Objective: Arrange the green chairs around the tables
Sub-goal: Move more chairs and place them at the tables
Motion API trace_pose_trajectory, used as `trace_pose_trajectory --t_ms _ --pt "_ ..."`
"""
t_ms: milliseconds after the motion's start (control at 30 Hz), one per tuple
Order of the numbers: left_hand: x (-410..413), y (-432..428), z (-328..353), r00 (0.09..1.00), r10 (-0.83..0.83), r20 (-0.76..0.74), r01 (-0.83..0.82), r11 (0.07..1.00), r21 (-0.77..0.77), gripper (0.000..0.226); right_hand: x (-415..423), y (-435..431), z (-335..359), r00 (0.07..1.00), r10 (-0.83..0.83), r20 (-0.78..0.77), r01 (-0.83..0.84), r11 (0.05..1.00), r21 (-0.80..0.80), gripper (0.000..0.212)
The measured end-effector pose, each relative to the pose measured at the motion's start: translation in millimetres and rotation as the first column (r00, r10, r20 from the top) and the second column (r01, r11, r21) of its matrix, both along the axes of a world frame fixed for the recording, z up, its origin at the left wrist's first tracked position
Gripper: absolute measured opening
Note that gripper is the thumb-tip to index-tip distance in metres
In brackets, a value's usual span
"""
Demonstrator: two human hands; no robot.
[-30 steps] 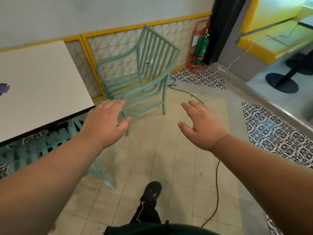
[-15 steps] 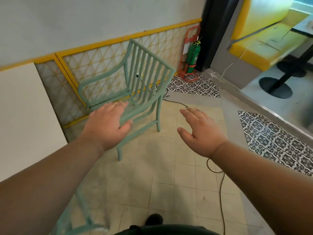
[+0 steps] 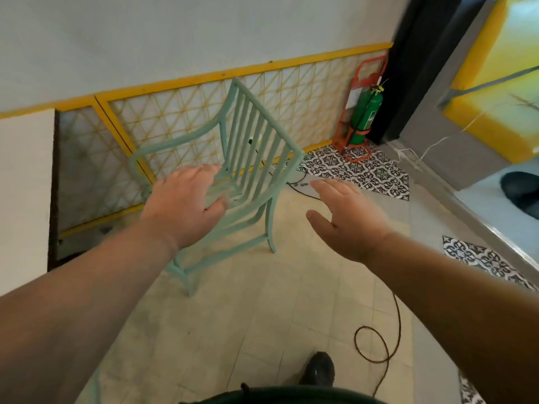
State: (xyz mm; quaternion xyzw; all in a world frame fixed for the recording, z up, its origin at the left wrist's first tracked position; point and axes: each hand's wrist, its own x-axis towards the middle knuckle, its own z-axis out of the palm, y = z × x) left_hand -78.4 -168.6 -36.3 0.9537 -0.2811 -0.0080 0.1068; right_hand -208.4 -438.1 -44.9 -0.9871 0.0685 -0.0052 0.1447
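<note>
A mint-green slatted armchair (image 3: 256, 141) stands on the tiled floor by the lattice wall, its back turned toward me and to the right. My left hand (image 3: 186, 205) reaches out open in front of the chair's seat and near armrest, touching nothing that I can see. My right hand (image 3: 347, 217) is stretched out open to the right of the chair's back, apart from it. The edge of a white table (image 3: 23, 193) shows at the far left.
A green fire extinguisher (image 3: 364, 112) in a red stand sits by the wall, right of the chair. A dark cable (image 3: 379, 339) loops over the floor at right. My black shoe (image 3: 318, 368) is at the bottom. A raised ledge (image 3: 478, 217) runs along the right.
I have stepped closer to the chair; it looms larger and more central. The white table slid out toward the left edge. Both hands stay open and stretched forward.
</note>
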Motion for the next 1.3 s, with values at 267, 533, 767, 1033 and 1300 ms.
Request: trace_pose_trajectory --t_ms 267,533,767,1033,1300 --pt "37.2 -82.7 -11.4 0.985 0.170 -0.028 -0.169 0.985 0.021 0.070 79.4 -106.8 3.8 0.986 0.166 -0.006 -0.166 0.986 0.004 0.067" --pt "109.9 -125.2 -17.9 0.959 0.281 -0.038 -0.280 0.960 0.025 0.072 182.4 -161.1 -2.2 0.953 0.301 0.014 -0.302 0.953 0.028 0.064" --pt "185.8 -167.1 -25.3 0.923 0.383 -0.039 -0.382 0.923 0.040 0.072 283.3 -205.7 -2.4 0.908 0.420 -0.004 -0.420 0.907 0.027 0.065" --pt "237.4 -213.2 -14.6 0.832 0.553 -0.053 -0.550 0.833 0.055 0.072 385.7 -239.8 -8.3 0.812 0.584 0.004 -0.581 0.808 0.101 0.068" --pt "238.2 -275.3 -22.8 0.603 0.796 -0.054 -0.797 0.603 -0.020 0.068 492.4 -289.6 -8.9 0.605 0.796 -0.015 -0.795 0.605 0.045 0.060"
